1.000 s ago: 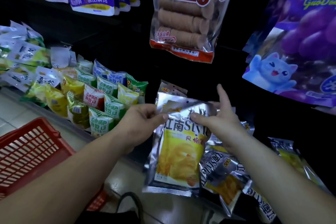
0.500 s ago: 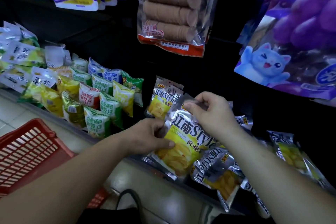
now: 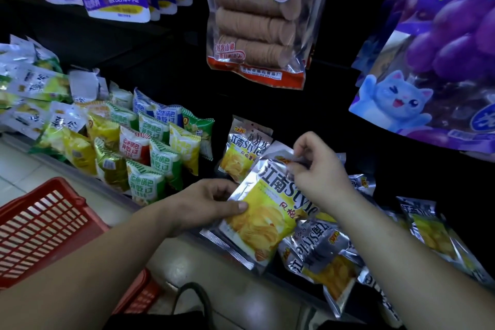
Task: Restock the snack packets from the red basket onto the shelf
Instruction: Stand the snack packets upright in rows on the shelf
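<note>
Head view: the left hand (image 3: pixel 203 203) gripped the packet (image 3: pixel 257 211) by its left edge, thumb flat on the yellow front and the other fingers curled behind. The right hand (image 3: pixel 318 171), slightly blurred, pinched the packet's silver top edge between thumb and bent fingers at about 1 o'clock from its middle. The packet sat tilted, top toward 1 o'clock, at the front of the dark shelf (image 3: pixel 308 115), its lower end overhanging the shelf lip; I could not tell whether it touched the shelf. A second packet (image 3: pixel 241 153) of the same kind stood upright just behind it at 11 o'clock. Loose packets (image 3: pixel 321 257) of that kind lay in a heap at 4 o'clock, one partly under the held packet. Green packs (image 3: pixel 150 147) stood in rows at 9 o'clock on the same shelf. The basket (image 3: pixel 40 222) sat on the floor at 8 o'clock, well apart from the packet; its contents were hidden by the left forearm. A hawthorn bag (image 3: pixel 257 21) hung at 12 o'clock, and a purple bag (image 3: pixel 434 56) with a blue cartoon cat hung at 2 o'clock.
</note>
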Action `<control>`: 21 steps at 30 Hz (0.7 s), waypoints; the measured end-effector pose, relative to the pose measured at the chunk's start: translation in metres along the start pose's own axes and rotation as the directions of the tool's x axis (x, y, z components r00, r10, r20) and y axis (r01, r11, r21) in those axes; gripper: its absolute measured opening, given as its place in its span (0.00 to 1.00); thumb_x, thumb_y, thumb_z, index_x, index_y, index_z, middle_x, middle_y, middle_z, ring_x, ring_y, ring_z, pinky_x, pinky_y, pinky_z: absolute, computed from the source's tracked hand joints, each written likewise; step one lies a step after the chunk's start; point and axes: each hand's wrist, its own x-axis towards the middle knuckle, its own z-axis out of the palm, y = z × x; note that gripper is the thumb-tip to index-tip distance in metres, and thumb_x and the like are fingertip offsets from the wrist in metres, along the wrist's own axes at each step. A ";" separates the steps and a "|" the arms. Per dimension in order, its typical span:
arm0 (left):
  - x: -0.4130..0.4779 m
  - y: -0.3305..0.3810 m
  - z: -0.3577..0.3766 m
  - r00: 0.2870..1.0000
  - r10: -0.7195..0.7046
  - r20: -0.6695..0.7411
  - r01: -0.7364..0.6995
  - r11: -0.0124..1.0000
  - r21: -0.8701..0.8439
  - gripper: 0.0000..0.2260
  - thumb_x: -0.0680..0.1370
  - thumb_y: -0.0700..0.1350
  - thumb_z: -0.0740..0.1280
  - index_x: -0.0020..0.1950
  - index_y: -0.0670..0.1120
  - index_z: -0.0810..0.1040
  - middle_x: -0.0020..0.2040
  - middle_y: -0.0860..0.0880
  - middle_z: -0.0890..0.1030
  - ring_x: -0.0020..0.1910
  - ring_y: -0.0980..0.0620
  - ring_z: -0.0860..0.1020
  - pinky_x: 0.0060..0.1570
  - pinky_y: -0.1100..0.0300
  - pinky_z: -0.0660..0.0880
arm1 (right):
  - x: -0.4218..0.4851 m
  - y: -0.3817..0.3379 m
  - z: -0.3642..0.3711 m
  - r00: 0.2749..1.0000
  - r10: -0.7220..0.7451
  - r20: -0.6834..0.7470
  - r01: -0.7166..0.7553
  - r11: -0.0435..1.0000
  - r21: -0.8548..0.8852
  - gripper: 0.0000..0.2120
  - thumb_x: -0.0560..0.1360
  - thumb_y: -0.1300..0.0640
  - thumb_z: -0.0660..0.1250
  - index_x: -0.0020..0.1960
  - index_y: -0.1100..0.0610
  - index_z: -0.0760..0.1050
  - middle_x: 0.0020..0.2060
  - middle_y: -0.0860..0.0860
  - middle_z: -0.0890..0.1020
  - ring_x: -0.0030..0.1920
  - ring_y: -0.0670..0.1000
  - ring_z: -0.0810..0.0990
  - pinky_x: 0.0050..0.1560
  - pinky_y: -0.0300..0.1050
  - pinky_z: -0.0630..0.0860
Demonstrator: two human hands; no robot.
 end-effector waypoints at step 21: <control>0.036 -0.080 -0.054 0.924 -0.197 -0.327 0.263 0.950 0.168 0.04 0.77 0.38 0.73 0.44 0.39 0.84 0.35 0.47 0.80 0.33 0.53 0.75 0.33 0.64 0.75 | 0.047 -0.001 0.089 0.966 0.116 0.229 -0.020 0.924 -0.382 0.27 0.66 0.57 0.66 0.64 0.44 0.72 0.61 0.42 0.71 0.61 0.52 0.78 0.56 0.54 0.80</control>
